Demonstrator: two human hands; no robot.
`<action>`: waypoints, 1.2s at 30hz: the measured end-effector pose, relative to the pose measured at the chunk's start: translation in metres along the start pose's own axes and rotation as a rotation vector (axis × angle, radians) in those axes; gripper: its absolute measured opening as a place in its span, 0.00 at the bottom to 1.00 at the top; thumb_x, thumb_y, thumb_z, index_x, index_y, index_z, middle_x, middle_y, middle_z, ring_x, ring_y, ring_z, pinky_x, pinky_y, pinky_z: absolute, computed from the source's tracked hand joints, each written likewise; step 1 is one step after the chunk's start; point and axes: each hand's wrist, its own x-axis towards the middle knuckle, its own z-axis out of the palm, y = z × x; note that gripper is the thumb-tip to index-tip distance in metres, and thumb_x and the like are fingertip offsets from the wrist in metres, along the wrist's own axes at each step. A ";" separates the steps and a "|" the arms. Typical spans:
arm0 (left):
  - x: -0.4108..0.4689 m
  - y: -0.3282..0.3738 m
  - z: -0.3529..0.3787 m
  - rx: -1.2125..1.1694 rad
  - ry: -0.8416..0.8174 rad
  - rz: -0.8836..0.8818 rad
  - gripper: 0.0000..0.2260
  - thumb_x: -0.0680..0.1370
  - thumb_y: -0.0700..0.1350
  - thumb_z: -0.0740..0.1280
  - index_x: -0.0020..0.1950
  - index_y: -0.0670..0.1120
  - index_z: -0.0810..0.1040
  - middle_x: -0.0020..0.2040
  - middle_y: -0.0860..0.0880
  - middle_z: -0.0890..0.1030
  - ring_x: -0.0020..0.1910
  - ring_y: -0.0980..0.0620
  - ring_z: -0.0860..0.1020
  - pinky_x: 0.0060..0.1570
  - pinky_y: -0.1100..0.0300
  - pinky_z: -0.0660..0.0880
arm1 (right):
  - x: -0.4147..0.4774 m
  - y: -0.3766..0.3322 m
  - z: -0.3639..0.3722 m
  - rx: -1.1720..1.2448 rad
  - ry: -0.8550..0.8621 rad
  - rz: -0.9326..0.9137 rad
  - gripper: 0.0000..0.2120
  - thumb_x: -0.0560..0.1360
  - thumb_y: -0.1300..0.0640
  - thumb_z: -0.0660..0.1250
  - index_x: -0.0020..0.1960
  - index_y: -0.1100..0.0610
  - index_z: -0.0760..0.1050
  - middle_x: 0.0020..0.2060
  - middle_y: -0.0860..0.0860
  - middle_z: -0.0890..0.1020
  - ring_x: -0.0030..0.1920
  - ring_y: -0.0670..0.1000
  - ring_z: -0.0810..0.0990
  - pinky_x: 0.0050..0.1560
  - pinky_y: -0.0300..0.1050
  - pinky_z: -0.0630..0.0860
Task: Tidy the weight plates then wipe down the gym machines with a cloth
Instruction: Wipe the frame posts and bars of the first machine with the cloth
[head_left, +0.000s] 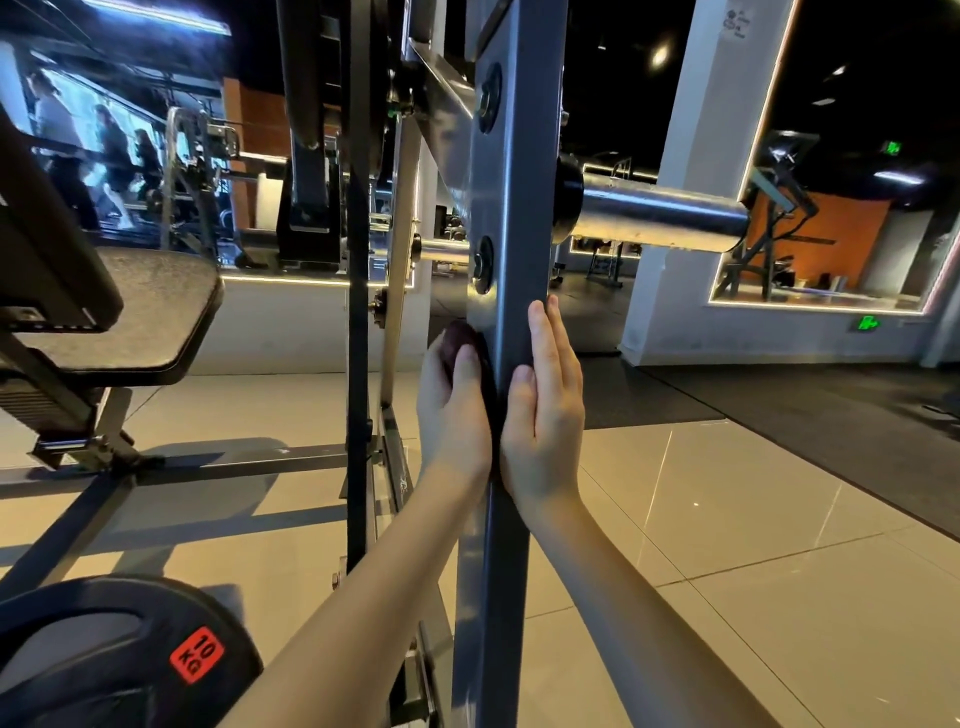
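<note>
The left hand (454, 410) holds a dark maroon cloth (460, 338) against the left face of a grey upright post (514, 182). Its thumb lies over the cloth, and its fingers wrap behind it, mostly hidden. The right hand (545, 415) lies flat on the right edge of the post, level with the left. Its fingers are straight, pressed together and pointing up. A chrome peg (660, 215) juts to the right from the post above the hands and carries no plate. A black weight plate (104, 649) sits at the lower left, and its red label (197, 654) reads "10 KG". A black padded seat (135, 312) stands to the left. A green lit sign (866, 323) glows on the far wall, but its marking is too small to read.
</note>
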 end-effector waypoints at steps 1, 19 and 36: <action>0.002 0.005 0.002 0.009 -0.030 0.037 0.10 0.84 0.47 0.55 0.62 0.56 0.71 0.58 0.50 0.78 0.57 0.55 0.78 0.57 0.59 0.76 | 0.000 0.000 0.000 0.000 0.003 -0.002 0.21 0.81 0.59 0.53 0.74 0.60 0.61 0.73 0.52 0.64 0.75 0.42 0.59 0.74 0.39 0.59; -0.054 -0.049 -0.027 0.092 -0.047 -0.087 0.10 0.78 0.57 0.53 0.57 0.65 0.69 0.55 0.59 0.76 0.55 0.67 0.74 0.59 0.59 0.70 | -0.020 0.003 -0.006 0.077 -0.106 0.052 0.22 0.81 0.61 0.51 0.75 0.58 0.55 0.75 0.53 0.58 0.76 0.39 0.54 0.73 0.34 0.55; -0.073 -0.085 -0.042 0.179 0.001 -0.149 0.25 0.75 0.61 0.55 0.72 0.56 0.65 0.67 0.53 0.72 0.68 0.56 0.70 0.70 0.49 0.66 | -0.027 0.006 -0.006 0.016 -0.041 0.006 0.21 0.81 0.61 0.53 0.74 0.59 0.57 0.74 0.53 0.61 0.76 0.41 0.56 0.74 0.44 0.60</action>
